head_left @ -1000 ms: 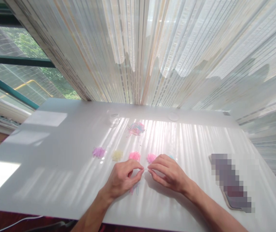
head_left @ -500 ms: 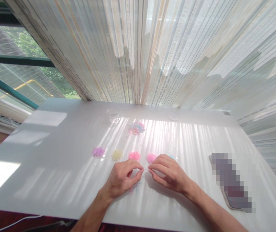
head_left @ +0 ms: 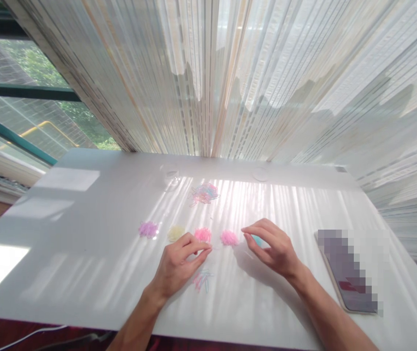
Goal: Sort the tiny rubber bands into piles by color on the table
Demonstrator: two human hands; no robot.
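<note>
My left hand (head_left: 183,261) is closed in a pinch just in front of a coral-pink pile (head_left: 203,234) of small pieces. A thin pale strand seems to show at its fingertips, too faint to name. To the right, my right hand (head_left: 272,246) has thumb and index finger almost together, beside a bright pink pile (head_left: 229,238). Anything between those fingertips is too small to make out. Partly behind this hand lies a turquoise pile (head_left: 257,240). Below my left fingertips is a small scatter of pink and blue thin loops (head_left: 203,281).
A larger tangle of coloured loops (head_left: 205,193) lies farther back on the white table (head_left: 102,273). Purple (head_left: 148,229) and yellow piles (head_left: 176,233) sit to the left. A clear cup (head_left: 171,176) and a clear round lid (head_left: 260,174) stand behind. A phone (head_left: 352,280) lies right.
My hands have parted: the right has moved right and away from me, over toward the turquoise pile. The left has shifted slightly left and up, uncovering the small scatter of loops.
</note>
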